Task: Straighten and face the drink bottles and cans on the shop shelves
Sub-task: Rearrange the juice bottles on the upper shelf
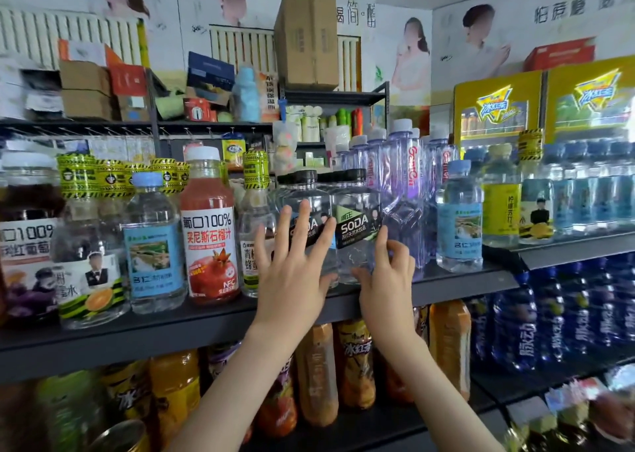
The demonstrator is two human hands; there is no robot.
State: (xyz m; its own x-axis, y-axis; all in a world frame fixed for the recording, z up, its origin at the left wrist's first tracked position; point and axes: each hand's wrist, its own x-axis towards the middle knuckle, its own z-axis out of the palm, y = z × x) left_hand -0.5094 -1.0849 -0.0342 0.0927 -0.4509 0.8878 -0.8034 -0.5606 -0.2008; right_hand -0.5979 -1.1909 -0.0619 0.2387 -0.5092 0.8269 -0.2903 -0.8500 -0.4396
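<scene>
Upper shelf (206, 317): left soda bottle (311, 207) and right soda bottle (357, 211) stand side by side near its front edge.
Left of them: narrow bottle (254, 242), then juice bottle (209, 238).
Right of them: tall bottles (407, 183), in rows running back.
Left hand (295, 266): flat against the left soda bottle's front.
Right hand (388, 280): fingers round the right soda bottle's lower part.
Below: tea bottles (354, 359) on the next shelf down.

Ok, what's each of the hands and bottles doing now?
left soda bottle: upright, capped, label partly covered
right soda bottle: upright, capped, label facing out
pomegranate juice bottle: upright, capped, untouched
left hand: fingers spread flat on left soda bottle
right hand: pinches right soda bottle low down
</scene>
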